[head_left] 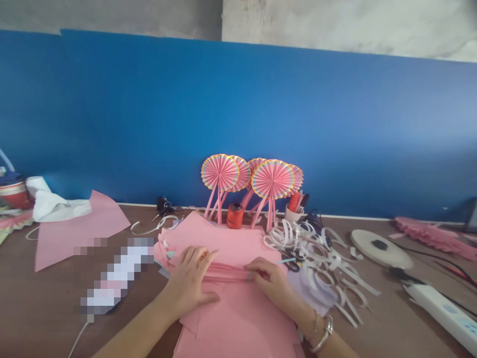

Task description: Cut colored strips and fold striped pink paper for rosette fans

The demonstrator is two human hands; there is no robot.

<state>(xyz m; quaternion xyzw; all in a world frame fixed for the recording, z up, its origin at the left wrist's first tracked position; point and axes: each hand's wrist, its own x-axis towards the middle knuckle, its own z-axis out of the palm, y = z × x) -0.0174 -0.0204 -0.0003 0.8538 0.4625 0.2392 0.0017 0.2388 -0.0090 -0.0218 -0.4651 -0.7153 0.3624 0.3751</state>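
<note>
A narrow folded strip of pink paper (227,271) lies across a stack of pink paper sheets (246,318) in front of me. At its right end, my right hand (266,282) is closed, thumb and fingers pinching the paper. My left hand (192,281) is at the strip's left end, fingers stretched and thumb apart; whether it presses on the paper I cannot tell. Beyond both hands lie more pink sheets (223,241). Pink pleated paper fans (219,172) on folded paper legs stand behind them, beside a red round container (235,217).
Curled white paper strips (309,243) are heaped at right, near a round cream-coloured disc (380,248) and a white power strip (443,318). A cup of tools (294,211) stands behind. At left are a pink sheet (74,233), white tissue (61,206) and a blurred-out device (119,278).
</note>
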